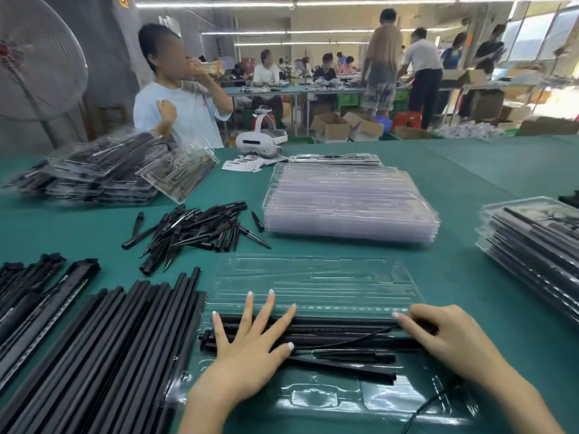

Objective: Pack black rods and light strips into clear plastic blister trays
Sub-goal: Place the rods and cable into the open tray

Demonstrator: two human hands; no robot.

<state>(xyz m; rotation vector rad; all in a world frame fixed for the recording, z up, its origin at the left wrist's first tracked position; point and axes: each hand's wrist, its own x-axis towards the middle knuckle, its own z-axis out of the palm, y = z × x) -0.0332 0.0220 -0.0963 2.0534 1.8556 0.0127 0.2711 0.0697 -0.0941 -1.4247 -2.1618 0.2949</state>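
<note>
On the green table (470,170) an open clear plastic blister tray (313,283) holds long black rods (338,327) and a thin black cable in its near half; the far half lies empty. The left hand (250,343) presses the rods with fingers spread flat; the right hand (445,336) curls its fingertips on their other end. Empty clear trays (347,205) are stacked behind, loose black rods (103,349) left.

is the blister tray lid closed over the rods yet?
No, the clear lid lies flat and open beyond the rods, which the left hand presses down.
</note>
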